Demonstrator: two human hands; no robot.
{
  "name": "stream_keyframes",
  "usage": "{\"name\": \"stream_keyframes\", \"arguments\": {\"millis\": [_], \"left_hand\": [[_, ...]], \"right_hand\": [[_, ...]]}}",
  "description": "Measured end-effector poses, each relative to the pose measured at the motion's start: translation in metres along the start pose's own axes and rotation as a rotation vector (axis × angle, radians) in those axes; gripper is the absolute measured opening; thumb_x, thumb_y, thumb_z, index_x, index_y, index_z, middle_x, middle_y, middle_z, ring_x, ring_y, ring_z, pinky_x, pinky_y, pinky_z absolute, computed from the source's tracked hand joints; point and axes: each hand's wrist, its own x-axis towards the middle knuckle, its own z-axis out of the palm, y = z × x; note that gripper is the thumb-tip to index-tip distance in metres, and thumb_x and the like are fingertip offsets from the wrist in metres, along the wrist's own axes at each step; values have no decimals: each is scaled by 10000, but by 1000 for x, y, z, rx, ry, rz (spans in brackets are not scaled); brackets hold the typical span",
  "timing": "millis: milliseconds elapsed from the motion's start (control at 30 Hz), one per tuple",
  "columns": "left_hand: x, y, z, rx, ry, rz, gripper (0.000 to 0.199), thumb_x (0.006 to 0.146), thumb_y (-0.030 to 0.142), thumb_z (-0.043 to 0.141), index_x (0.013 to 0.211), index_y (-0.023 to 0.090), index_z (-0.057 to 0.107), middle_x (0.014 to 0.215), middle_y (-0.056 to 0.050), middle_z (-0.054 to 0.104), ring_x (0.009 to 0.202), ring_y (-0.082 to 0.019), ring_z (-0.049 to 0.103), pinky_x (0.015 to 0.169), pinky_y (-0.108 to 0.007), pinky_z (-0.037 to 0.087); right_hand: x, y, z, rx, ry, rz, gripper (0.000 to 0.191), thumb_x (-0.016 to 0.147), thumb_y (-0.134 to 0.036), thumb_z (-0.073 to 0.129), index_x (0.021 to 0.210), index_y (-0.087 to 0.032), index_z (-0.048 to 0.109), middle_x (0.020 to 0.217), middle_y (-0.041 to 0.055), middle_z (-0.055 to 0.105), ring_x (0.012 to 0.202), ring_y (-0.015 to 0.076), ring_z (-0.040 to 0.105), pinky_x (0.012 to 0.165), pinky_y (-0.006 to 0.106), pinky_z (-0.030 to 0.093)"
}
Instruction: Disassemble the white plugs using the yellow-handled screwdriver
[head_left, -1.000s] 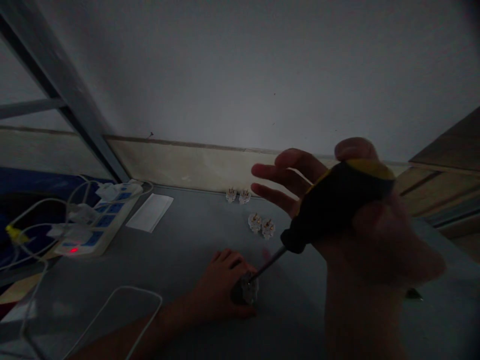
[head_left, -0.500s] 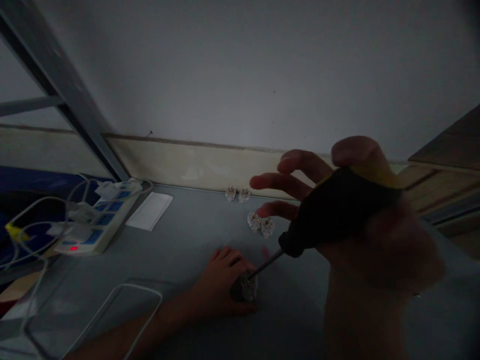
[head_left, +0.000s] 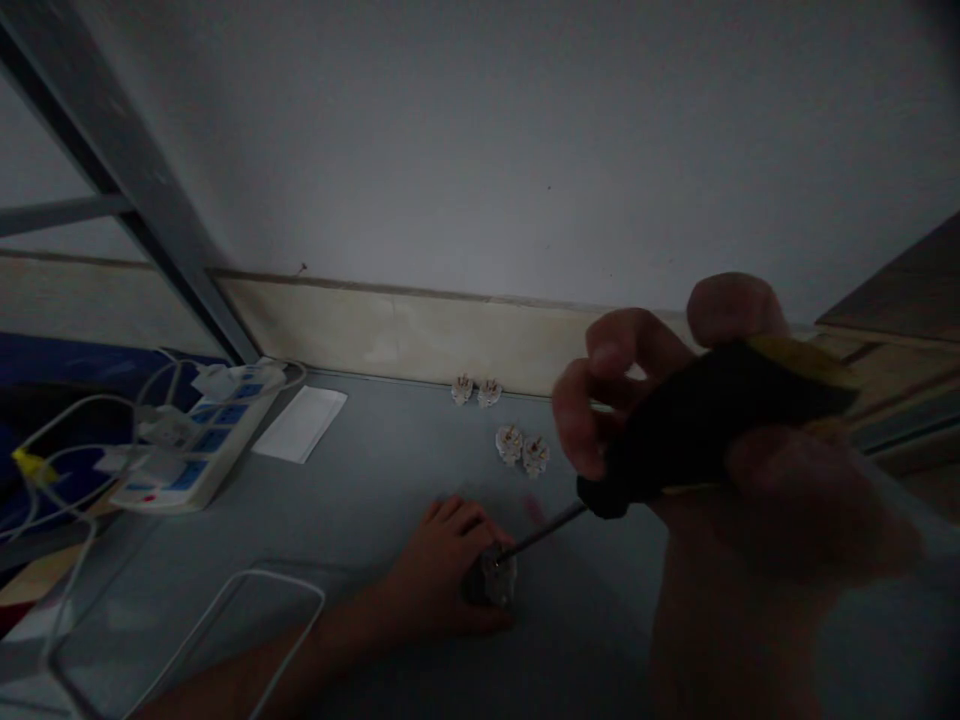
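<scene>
At the lower middle, my left hand (head_left: 442, 575) grips a small clear plug piece (head_left: 500, 577) against the grey table (head_left: 360, 500). My right hand (head_left: 750, 480) is wrapped round the thick black and yellow handle of a screwdriver (head_left: 675, 420). The thin metal shaft slants down to the left, and its tip meets the face of the plug piece. Behind my left hand lie two similar clear pieces (head_left: 509, 444) with metal pins, side by side. Two more clear pieces (head_left: 463, 389) sit near the wall.
A white power strip (head_left: 217, 430) with plugs and blue sockets lies at the left. Beside it is a white paper (head_left: 301, 424). A white cable (head_left: 255, 573) loops over the front left and my left forearm. The wall (head_left: 480, 150) rises behind the table.
My right hand and the screwdriver handle have shifted to the right, and its fingers have curled in closer to the handle. My left hand stays in place on the plug piece.
</scene>
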Motion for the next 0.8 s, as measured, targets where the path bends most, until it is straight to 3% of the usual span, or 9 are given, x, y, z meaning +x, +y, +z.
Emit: {"name": "stream_keyframes", "arguments": {"millis": [100, 167, 300, 400, 533, 567, 633, 700, 800], "left_hand": [[0, 1, 0, -5, 2, 3, 644, 600, 463, 879, 1146, 264, 601, 1151, -36, 612, 1079, -292, 529, 946, -435, 384], [0, 1, 0, -2, 7, 9, 640, 606, 462, 873, 1150, 265, 599, 1146, -38, 611, 1064, -290, 531, 937, -433, 387], [0, 2, 0, 18, -3, -6, 658, 606, 466, 871, 1162, 246, 597, 1149, -51, 609, 1060, -299, 530, 944, -446, 385], [1, 2, 0, 24, -10, -16, 666, 605, 491, 867, 1162, 243, 600, 1160, -55, 605, 1070, -305, 529, 948, -451, 385], [1, 2, -1, 10, -8, -10, 661, 605, 479, 872, 1165, 255, 602, 1149, -49, 609, 1065, -299, 534, 940, -441, 389], [1, 2, -1, 10, -3, -6, 665, 604, 479, 873, 1169, 260, 600, 1151, -48, 610, 1066, -300, 534, 939, -443, 388], [1, 2, -1, 15, 0, 1, 663, 611, 487, 867, 1176, 271, 596, 1156, -45, 610, 1065, -303, 532, 933, -445, 386], [1, 1, 0, 22, 5, 6, 654, 618, 489, 861, 1174, 272, 594, 1157, -44, 610, 1063, -305, 530, 925, -444, 386], [1, 0, 2, 28, 2, 10, 653, 617, 497, 858, 1168, 266, 594, 1157, -49, 606, 1055, -303, 528, 923, -435, 390]], "right_hand": [[-2, -1, -1, 54, 18, -30, 328, 773, -233, 784, 936, -256, 501, 638, -80, 542, 387, 32, 409, 350, 152, 323], [1, -2, 0, 57, 20, -6, 298, 789, -322, 769, 976, -270, 542, 610, -69, 532, 414, 48, 406, 385, 166, 356], [8, -5, 4, 62, -44, 80, 199, 880, -439, 622, 999, -280, 635, 738, 19, 605, 622, 149, 551, 565, 297, 480], [9, -6, 5, 50, 29, 48, 168, 855, -384, 667, 936, -237, 651, 857, 35, 630, 835, 195, 629, 724, 359, 553], [5, -3, 2, 21, 4, -12, 257, 776, -413, 743, 938, -256, 620, 1101, 39, 647, 1143, 283, 615, 853, 436, 571], [4, -1, 2, 16, 14, -28, 270, 765, -398, 761, 938, -262, 603, 1098, 35, 652, 1108, 275, 635, 819, 418, 580], [2, 3, 3, 30, 46, -51, 280, 762, -326, 785, 937, -270, 574, 974, 13, 664, 856, 202, 690, 651, 316, 577], [2, 6, 6, 88, 69, -70, 291, 761, -259, 793, 940, -275, 564, 798, -32, 617, 561, 102, 593, 462, 205, 467], [4, 7, 9, 151, 70, -39, 300, 757, -295, 799, 960, -281, 578, 700, -57, 539, 461, 58, 468, 397, 175, 360]]}}
